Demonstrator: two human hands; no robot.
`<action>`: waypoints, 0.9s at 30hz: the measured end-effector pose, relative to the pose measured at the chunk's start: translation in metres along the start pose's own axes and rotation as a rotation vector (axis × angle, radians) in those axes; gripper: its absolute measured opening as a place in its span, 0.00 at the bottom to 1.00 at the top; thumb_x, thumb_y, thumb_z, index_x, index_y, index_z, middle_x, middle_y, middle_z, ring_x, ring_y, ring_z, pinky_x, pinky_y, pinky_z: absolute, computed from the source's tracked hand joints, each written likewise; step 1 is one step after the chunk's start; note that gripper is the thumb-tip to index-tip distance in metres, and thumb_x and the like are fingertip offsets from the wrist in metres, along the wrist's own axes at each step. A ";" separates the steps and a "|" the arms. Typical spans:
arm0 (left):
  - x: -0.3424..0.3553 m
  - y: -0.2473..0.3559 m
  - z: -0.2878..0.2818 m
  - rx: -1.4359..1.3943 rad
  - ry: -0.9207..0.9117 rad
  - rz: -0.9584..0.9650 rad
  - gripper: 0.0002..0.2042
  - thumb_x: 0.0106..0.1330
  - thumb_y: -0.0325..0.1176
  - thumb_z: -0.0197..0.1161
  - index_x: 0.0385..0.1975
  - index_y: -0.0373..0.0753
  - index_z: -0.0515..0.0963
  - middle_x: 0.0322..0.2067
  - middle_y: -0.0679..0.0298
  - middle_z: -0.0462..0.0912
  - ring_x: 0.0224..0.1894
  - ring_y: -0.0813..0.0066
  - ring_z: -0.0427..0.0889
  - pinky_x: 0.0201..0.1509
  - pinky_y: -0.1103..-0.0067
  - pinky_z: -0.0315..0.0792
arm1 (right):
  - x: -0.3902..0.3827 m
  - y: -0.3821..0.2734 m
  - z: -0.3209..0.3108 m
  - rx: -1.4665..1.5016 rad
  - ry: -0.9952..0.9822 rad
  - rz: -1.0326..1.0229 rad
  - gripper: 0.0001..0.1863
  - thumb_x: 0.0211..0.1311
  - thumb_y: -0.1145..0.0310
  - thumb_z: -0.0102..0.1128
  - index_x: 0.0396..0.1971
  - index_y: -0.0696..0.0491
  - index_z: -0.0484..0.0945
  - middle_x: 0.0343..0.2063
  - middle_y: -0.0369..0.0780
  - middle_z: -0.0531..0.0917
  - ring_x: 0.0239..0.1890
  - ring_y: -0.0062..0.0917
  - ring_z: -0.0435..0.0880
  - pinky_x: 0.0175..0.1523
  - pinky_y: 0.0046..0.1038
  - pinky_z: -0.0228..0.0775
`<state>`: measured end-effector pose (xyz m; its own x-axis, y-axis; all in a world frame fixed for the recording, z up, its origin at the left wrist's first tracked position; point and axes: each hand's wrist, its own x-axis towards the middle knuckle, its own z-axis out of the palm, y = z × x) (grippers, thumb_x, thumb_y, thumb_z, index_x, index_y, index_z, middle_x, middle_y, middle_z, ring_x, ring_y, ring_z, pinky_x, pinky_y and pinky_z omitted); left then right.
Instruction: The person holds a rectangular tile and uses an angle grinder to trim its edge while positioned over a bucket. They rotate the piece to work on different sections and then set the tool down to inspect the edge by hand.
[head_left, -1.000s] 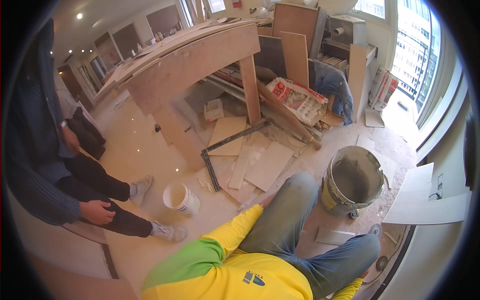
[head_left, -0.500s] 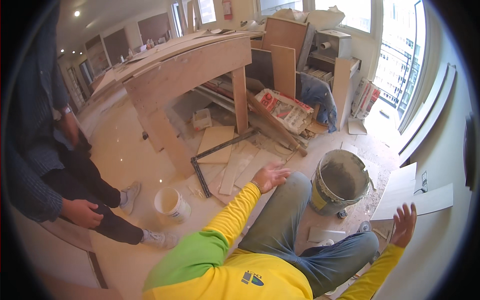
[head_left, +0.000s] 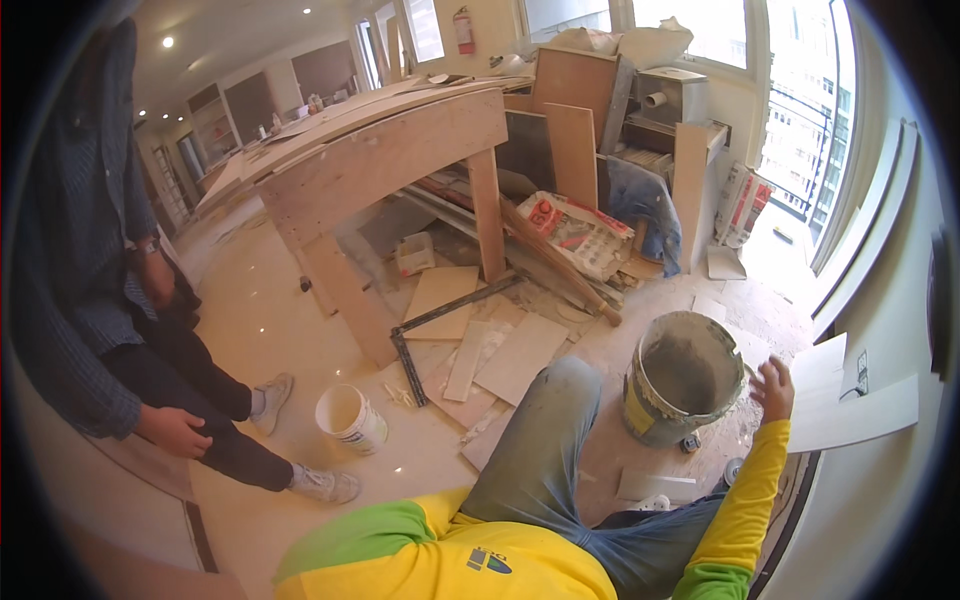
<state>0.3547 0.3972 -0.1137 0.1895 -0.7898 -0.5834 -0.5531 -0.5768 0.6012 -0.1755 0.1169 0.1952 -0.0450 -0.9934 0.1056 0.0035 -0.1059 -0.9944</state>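
Observation:
My right hand (head_left: 773, 388) is raised just right of a large mortar-stained bucket (head_left: 655, 415), fingers apart and slightly bent, with nothing visible in it; whether it touches the rim I cannot tell. A white board (head_left: 850, 430) lies beyond it, against the wall. My left hand is out of sight, its yellow-and-green sleeve bent down beside my body. I sit low with my jeans-clad knee (head_left: 565, 390) raised between the grey bucket and a smaller white bucket (head_left: 350, 425). A small pale slab (head_left: 655, 486) lies below the grey bucket.
A co-worker in dark clothes (head_left: 80, 260) stands at my left, hand (head_left: 175, 430) lowered. A wooden worktable (head_left: 380, 160) has loose boards, a black angled frame (head_left: 420, 380) and torn sacks (head_left: 570, 225) beneath it. Bright glazed doorway (head_left: 800, 170) at back right.
Both my hands came up half a second ago; since then my left has dropped out of sight, while my right has moved up and left toward the grey bucket.

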 end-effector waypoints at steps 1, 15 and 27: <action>0.004 0.006 -0.004 -0.011 0.007 0.002 0.28 0.67 0.55 0.60 0.57 0.39 0.78 0.54 0.54 0.83 0.53 0.63 0.81 0.59 0.70 0.73 | 0.004 0.013 -0.006 -0.063 -0.006 0.068 0.31 0.64 0.53 0.65 0.63 0.53 0.72 0.44 0.40 0.82 0.33 0.23 0.84 0.31 0.23 0.76; 0.021 0.332 -0.190 -0.794 0.508 0.696 0.24 0.69 0.48 0.64 0.53 0.32 0.79 0.46 0.57 0.86 0.47 0.73 0.83 0.54 0.78 0.76 | -0.004 0.031 0.061 -0.160 -0.110 -0.099 0.26 0.65 0.63 0.67 0.59 0.59 0.74 0.45 0.42 0.83 0.41 0.22 0.81 0.42 0.21 0.73; 0.034 0.462 -0.086 -0.394 0.197 0.939 0.23 0.67 0.42 0.65 0.56 0.32 0.77 0.54 0.48 0.80 0.58 0.55 0.79 0.64 0.69 0.72 | -0.016 0.017 0.117 -0.095 -0.182 0.034 0.25 0.65 0.70 0.65 0.60 0.61 0.73 0.51 0.46 0.81 0.50 0.28 0.81 0.53 0.26 0.73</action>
<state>0.1752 0.0860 0.1911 -0.0317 -0.9561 0.2914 -0.2487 0.2899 0.9242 -0.0584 0.1258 0.1781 0.1345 -0.9889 0.0632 -0.0928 -0.0761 -0.9928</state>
